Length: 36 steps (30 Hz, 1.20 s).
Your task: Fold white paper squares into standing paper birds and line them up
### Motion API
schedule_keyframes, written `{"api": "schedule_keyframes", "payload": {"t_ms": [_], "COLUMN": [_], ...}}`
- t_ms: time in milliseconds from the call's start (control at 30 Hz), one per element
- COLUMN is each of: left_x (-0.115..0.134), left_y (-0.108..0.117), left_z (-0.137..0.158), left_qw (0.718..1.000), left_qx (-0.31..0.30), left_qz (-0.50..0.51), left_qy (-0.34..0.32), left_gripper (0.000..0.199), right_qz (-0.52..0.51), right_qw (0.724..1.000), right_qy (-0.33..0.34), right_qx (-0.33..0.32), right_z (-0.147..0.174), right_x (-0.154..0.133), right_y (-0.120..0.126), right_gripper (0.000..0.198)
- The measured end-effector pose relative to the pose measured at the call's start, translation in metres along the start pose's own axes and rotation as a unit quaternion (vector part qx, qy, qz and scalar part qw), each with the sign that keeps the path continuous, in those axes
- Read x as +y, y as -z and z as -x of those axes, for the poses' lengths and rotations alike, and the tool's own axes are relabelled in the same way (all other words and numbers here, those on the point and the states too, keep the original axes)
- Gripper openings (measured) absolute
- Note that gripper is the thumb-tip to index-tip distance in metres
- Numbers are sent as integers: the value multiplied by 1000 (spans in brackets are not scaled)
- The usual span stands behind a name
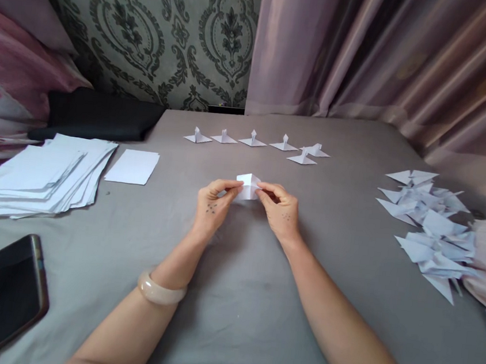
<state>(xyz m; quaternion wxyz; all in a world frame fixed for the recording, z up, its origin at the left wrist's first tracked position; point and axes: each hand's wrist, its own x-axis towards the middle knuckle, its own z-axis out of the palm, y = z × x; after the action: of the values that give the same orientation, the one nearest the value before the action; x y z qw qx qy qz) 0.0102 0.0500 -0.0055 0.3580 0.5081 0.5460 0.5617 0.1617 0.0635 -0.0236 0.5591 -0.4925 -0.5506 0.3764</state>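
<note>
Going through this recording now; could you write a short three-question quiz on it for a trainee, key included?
1. True or false: only the left hand holds the folded paper.
2. How many white paper figures stand near the far edge of the grey cloth?
3. Relative to the white paper stack, the smartphone lies: A. on top; B. beyond it; C. nearer the person.

Key:
1. False; the fingers of the right hand grip it too.
2. Six.
3. C.
</note>
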Motion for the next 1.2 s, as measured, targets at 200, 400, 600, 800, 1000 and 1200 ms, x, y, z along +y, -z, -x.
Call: {"api": "schedule_keyframes", "payload": {"t_ms": [200,400,600,800,1000,1200], "left_x": [0,-2,-2,-2,-1,1], "left_y": [-4,-5,-5,-5,-5,-5], "left_z": [1,0,0,-1,0,1], "left_qw": [998,1000,998,997,996,994], "left_qx": [-7,-11,-18,-22,-20,-19], "left_qz": [33,13,-27,-48,-61,-75], "left_qy": [53,-6,-47,-49,-61,-73], "left_gripper": [19,17,13,12,10,11], "right_qz": [0,29,28,24,32,55], "right_qw": [1000,999,999,999,999,997], "right_qy": [-8,16,37,29,43,59], "right_qx": [1,-15,-19,-11,-4,14], "right_z": [0,1,1,1,1,2], "right_x": [-1,-2,0,-2,-2,-1], "right_y": [-1,-1,0,-2,-2,-3], "right_gripper": [15,19,18,15,13,13]}}
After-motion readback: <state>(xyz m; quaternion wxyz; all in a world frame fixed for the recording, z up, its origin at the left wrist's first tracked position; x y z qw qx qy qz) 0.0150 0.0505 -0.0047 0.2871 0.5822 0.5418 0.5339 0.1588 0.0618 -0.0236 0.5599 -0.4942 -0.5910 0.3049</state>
